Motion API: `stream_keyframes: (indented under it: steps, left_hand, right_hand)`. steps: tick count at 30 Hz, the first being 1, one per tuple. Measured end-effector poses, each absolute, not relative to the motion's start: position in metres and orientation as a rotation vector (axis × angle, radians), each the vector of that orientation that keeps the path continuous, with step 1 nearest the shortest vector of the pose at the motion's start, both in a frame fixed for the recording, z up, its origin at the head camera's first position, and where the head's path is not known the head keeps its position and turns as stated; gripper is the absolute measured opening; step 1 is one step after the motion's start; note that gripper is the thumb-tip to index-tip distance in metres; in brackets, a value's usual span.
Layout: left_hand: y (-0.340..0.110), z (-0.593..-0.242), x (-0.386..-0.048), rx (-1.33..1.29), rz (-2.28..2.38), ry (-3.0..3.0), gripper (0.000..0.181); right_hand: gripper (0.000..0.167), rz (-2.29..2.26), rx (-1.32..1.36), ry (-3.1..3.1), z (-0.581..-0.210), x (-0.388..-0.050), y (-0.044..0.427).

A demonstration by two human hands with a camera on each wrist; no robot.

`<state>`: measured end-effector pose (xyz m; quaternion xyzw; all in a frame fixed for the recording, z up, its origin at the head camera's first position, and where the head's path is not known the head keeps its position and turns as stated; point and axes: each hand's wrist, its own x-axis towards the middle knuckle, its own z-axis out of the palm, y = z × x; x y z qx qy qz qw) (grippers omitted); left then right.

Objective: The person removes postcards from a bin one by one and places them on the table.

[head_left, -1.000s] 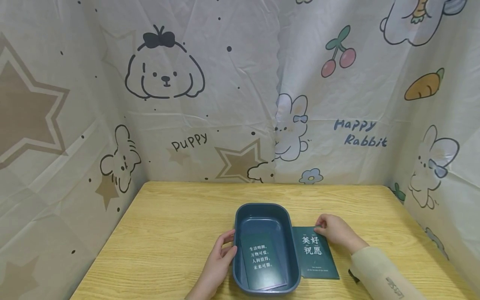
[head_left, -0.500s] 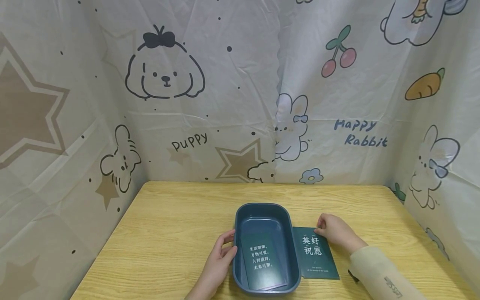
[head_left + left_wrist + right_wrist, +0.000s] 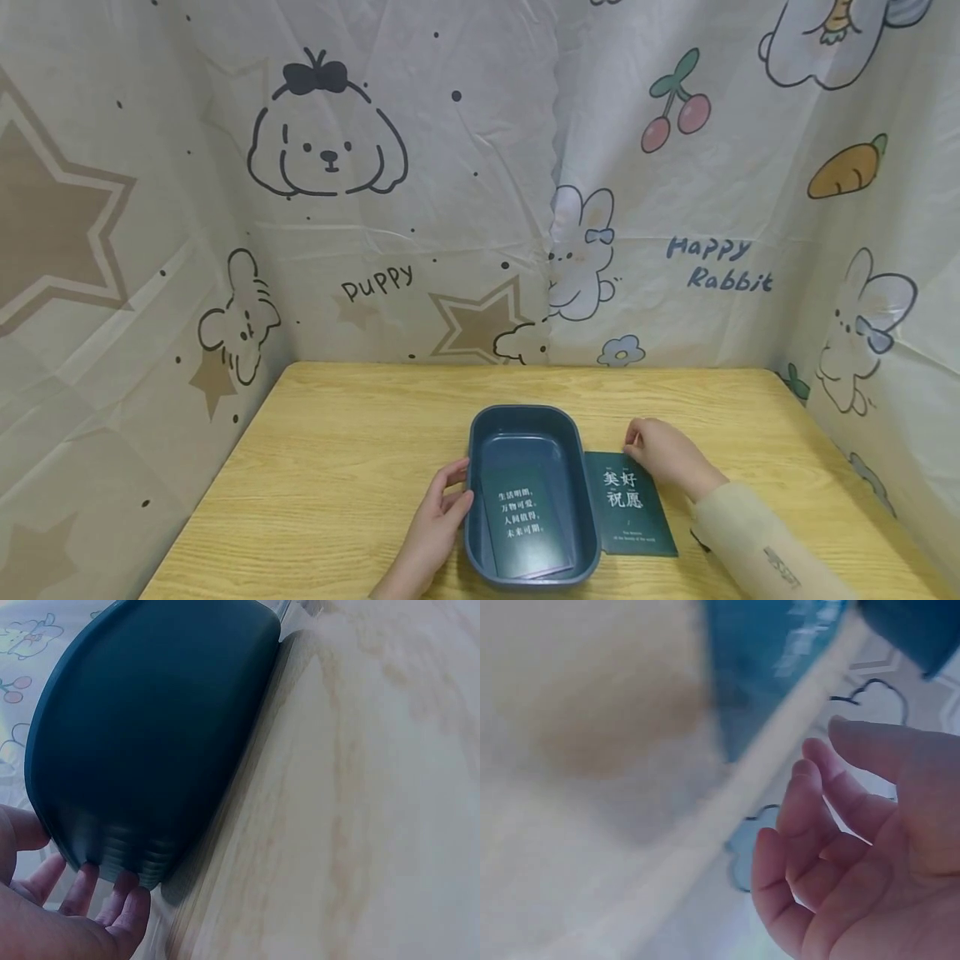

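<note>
A dark blue-green rectangular tray stands on the table, and a green printed card lies inside its near half. My left hand touches the tray's left outer wall with fingertips and thumb; the left wrist view shows these fingers spread against the wall below the rim. To the right of the tray a second green card with large white characters lies flat, its left edge against or under the tray's side. My right hand hovers at that card's far right corner, loosely bent, holding nothing.
The wooden table extends to both sides and behind the tray. A patterned cloth hangs behind it and at both sides. A small dark object shows partly beneath the right sleeve.
My right hand has lifted off the card's far corner and shifted slightly away and left. The left hand, tray and both cards look unmoved; the whole view has shifted slightly.
</note>
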<state>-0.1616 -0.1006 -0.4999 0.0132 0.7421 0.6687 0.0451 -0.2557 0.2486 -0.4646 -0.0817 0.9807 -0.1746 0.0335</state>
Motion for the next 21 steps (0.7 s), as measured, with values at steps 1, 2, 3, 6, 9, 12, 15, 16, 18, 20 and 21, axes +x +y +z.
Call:
stream_keyframes:
  steps: [1,2,3,6,9,12,15,16,18,20,21]
  left_hand:
    - [-0.101,-0.5,-0.162,0.045,2.046,2.266,0.047]
    - [-0.101,-0.5,-0.162,0.044,2.046,2.265,0.047]
    - [-0.101,-0.499,-0.162,0.044,2.045,2.265,0.047]
    - [-0.101,-0.499,-0.162,0.043,2.043,2.263,0.047]
    - [-0.101,-0.498,-0.162,0.04,2.036,2.265,0.047]
    - [-0.101,-0.497,-0.161,0.041,2.028,2.267,0.047]
    - [-0.101,-0.496,-0.161,0.04,2.024,2.267,0.047]
    - [-0.101,-0.496,-0.161,0.042,2.025,2.267,0.047]
    - [-0.101,-0.496,-0.161,0.041,2.032,2.264,0.047]
    - [-0.101,-0.496,-0.161,0.045,2.036,2.263,0.047]
    - [-0.101,-0.496,-0.161,0.046,2.037,2.264,0.047]
  right_hand:
    - [0.008,-0.539,-0.262,3.028,-0.461,-0.256,0.245]
    - [0.008,-0.543,-0.274,3.039,-0.457,-0.256,0.241]
    - [0.008,-0.547,-0.294,3.051,-0.453,-0.256,0.237]
    - [0.008,-0.56,-0.373,3.082,-0.441,-0.254,0.223]
    - [0.008,-0.569,-0.483,3.111,-0.431,-0.251,0.208]
    - [0.009,-0.582,-0.572,3.127,-0.425,-0.247,0.192]
    - [0.01,-0.602,-0.668,3.126,-0.422,-0.243,0.177]
    - [0.01,-0.611,-0.698,3.118,-0.422,-0.241,0.172]
    - [0.009,-0.625,-0.761,3.09,-0.423,-0.238,0.163]
    - [0.006,-0.628,-0.821,3.053,-0.425,-0.234,0.156]
    - [0.005,-0.618,-0.846,3.035,-0.426,-0.233,0.153]
